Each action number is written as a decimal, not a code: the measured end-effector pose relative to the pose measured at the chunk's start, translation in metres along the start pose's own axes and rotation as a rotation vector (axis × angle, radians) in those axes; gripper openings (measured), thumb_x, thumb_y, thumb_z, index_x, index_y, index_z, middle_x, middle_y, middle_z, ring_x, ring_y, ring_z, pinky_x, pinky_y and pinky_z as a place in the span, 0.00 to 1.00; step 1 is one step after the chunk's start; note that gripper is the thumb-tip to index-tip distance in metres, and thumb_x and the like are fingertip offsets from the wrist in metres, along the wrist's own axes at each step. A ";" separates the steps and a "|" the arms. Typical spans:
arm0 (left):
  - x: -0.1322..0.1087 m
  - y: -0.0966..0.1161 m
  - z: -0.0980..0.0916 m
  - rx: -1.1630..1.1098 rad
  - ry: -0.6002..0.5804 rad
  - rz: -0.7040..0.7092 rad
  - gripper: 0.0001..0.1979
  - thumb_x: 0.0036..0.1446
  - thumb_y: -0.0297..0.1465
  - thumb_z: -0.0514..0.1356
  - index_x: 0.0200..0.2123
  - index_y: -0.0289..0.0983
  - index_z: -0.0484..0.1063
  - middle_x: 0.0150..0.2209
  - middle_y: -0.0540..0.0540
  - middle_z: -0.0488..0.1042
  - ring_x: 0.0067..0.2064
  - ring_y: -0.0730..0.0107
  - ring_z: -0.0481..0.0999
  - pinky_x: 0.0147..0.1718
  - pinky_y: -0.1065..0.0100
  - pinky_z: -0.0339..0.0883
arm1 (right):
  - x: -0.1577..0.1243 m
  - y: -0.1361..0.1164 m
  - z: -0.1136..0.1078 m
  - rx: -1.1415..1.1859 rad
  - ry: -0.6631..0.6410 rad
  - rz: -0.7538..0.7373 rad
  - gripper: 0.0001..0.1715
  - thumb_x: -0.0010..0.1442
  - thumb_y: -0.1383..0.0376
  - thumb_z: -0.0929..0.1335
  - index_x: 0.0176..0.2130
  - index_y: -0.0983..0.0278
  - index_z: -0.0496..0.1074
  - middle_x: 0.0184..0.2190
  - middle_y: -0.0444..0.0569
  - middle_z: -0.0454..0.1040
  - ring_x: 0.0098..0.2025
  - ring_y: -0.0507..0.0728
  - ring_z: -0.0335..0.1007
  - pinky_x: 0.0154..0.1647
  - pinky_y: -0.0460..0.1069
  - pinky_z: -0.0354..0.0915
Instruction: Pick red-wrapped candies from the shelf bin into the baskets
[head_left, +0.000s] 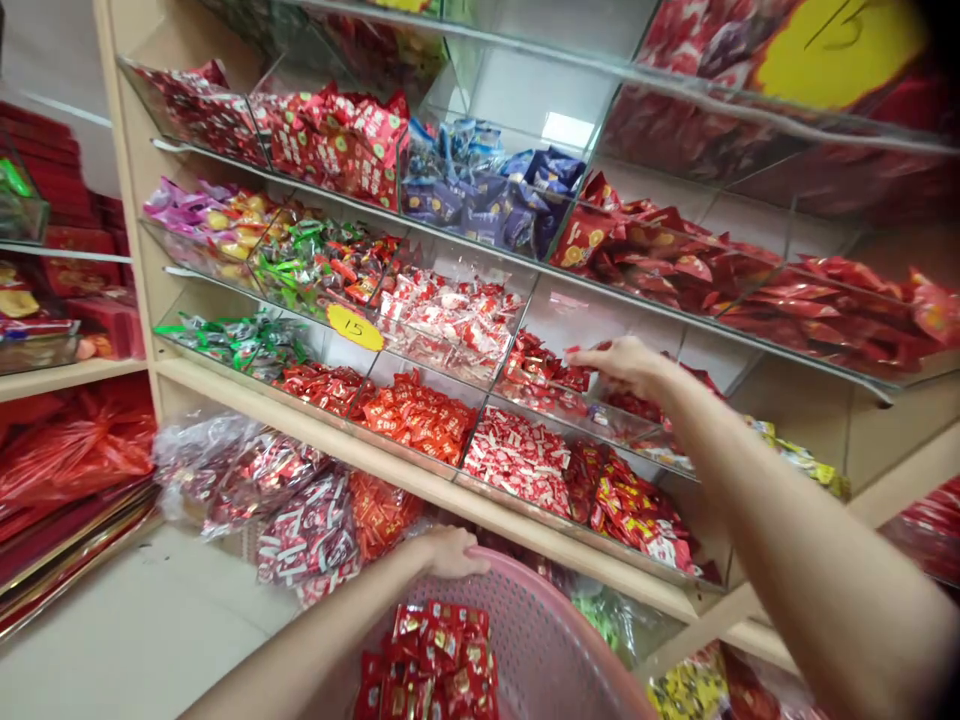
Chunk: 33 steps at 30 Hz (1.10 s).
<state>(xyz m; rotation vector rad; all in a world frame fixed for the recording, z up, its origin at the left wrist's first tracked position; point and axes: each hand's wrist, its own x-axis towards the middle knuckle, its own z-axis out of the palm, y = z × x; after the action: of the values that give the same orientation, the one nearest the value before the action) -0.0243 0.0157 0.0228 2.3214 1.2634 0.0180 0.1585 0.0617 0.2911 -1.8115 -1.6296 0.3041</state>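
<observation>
My left hand (448, 552) grips the far rim of a pink plastic basket (547, 640) held low in front of me. A heap of small red candy packets (431, 665) lies in the basket. My right hand (626, 362) reaches out into a clear shelf bin of red wrapped candies (541, 365). Its fingers are pinched on a red wrapper, though motion blur smears the detail.
A wooden rack holds tiers of clear bins with red, blue, green and pink wrapped sweets (480, 195). A yellow price tag marked 15 (354, 327) hangs on one bin. Large plastic bags of sweets (292, 510) sit below the rack. Red packets (75, 450) fill shelves on the left.
</observation>
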 end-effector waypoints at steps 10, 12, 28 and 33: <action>0.004 0.002 0.002 -0.013 -0.080 -0.001 0.35 0.49 0.57 0.39 0.45 0.40 0.68 0.49 0.42 0.70 0.47 0.57 0.71 0.42 0.63 0.64 | -0.137 0.031 0.020 0.673 -0.570 -0.168 0.11 0.49 0.58 0.69 0.28 0.63 0.65 0.23 0.40 0.62 0.21 0.44 0.53 0.20 0.42 0.50; 0.004 0.002 0.002 -0.011 -0.098 0.006 0.33 0.49 0.56 0.40 0.44 0.40 0.69 0.48 0.43 0.71 0.46 0.58 0.71 0.41 0.64 0.64 | -0.164 0.052 0.067 0.510 -0.840 -0.190 0.11 0.48 0.60 0.69 0.30 0.63 0.67 0.25 0.42 0.65 0.26 0.47 0.60 0.26 0.44 0.57; 0.003 0.004 0.002 -0.002 -0.077 0.003 0.38 0.48 0.58 0.35 0.45 0.39 0.68 0.49 0.39 0.70 0.47 0.55 0.70 0.42 0.62 0.63 | -0.232 0.106 0.217 -0.236 -0.802 -0.626 0.15 0.54 0.59 0.66 0.41 0.63 0.69 0.38 0.50 0.70 0.40 0.57 0.66 0.40 0.49 0.61; 0.004 0.005 0.001 -0.009 -0.087 0.015 0.36 0.50 0.56 0.36 0.43 0.38 0.69 0.47 0.39 0.71 0.45 0.55 0.71 0.41 0.62 0.64 | -0.214 0.108 0.197 -0.050 -0.697 -0.540 0.20 0.55 0.54 0.64 0.43 0.62 0.70 0.38 0.50 0.69 0.41 0.56 0.65 0.42 0.49 0.60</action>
<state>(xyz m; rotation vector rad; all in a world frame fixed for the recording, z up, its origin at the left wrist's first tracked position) -0.0178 0.0160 0.0236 2.2982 1.2006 -0.0715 0.0880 -0.0768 0.0227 -1.2764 -2.5412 0.6970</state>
